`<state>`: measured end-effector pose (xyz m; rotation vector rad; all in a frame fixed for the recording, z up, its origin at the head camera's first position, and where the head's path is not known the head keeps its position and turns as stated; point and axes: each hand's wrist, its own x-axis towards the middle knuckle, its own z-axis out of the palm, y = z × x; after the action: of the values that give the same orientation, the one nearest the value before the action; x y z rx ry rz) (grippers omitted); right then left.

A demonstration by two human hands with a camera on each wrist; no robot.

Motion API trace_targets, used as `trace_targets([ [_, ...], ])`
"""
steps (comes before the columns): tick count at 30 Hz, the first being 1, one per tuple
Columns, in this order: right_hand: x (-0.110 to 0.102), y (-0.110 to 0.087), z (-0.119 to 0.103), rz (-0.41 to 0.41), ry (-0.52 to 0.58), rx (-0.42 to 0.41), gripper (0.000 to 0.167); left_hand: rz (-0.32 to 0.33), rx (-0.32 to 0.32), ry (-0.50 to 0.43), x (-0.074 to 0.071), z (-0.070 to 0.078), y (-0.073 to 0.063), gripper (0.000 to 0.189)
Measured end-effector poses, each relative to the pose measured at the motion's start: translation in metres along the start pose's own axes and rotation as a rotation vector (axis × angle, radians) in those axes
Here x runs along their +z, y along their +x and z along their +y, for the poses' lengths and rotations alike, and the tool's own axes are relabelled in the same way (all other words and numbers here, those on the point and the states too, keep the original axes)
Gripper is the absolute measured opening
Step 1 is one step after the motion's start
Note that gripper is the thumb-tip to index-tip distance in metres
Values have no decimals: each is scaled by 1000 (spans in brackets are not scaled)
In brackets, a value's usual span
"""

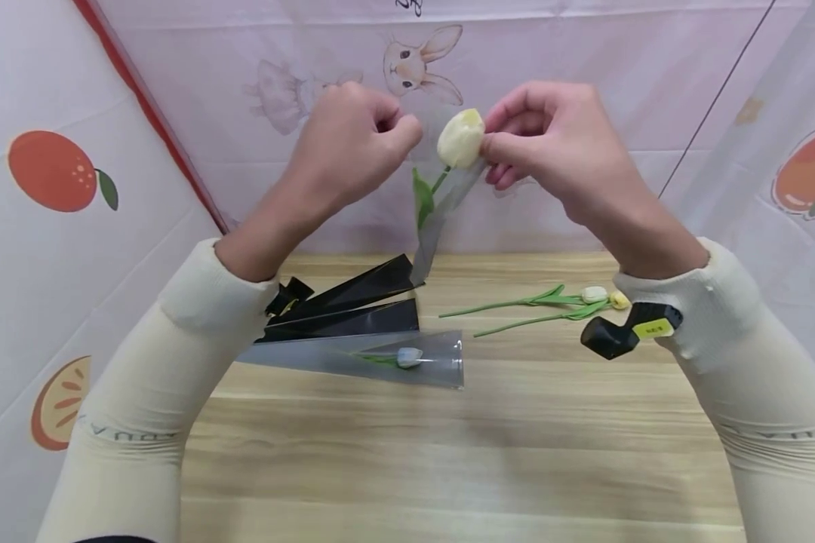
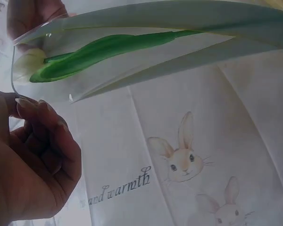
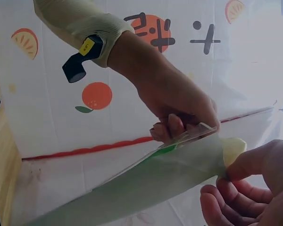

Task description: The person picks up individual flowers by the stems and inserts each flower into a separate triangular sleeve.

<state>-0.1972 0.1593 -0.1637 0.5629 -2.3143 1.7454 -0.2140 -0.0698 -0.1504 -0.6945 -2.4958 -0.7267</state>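
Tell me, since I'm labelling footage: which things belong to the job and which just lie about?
Job, probably:
cream tulip
clear-fronted sleeve around it, pinched by left hand and right hand
sleeved tulip, loose tulips, black wrappers

Just around:
rabbit-print backdrop
wrist cameras

Lower end of the held wrapper (image 2: 188, 66) beyond left wrist view's edge

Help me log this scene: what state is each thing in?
Raised sleeve, mouth open
Raised tulip, inside that sleeve, bloom at the mouth
Left hand, pinching raised sleeve's rim
Right hand, pinching rim beside bloom
Lower sleeve, lying on the table
Blue-tinged tulip, inside lower sleeve
White tulip, unwrapped, lying loose
Yellow tulip, unwrapped, lying loose
Black wrappers, lying on the table
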Motion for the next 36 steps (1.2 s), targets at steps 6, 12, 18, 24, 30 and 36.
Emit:
trace_targets([
  [6,10,-2,1,-49,44,-22,12,33,0,24,-11,6,-7,43],
  [12,26,-5,15,-94,18,8,12,10,74,155,-11,14,-16,44],
  [18,43,-13,45,-209,2,92,19,-153,65,274,7,12,-28,44],
  [24,63,-27,88,-317,-72,205,21,-354,-15,278,46,-20,-44,44],
  [30,80,-41,129,-444,-276,188,8,-489,-130,236,83,-47,-64,47],
  [36,79,-52,152,-423,-469,69,14,-503,-181,197,109,-55,-79,49],
])
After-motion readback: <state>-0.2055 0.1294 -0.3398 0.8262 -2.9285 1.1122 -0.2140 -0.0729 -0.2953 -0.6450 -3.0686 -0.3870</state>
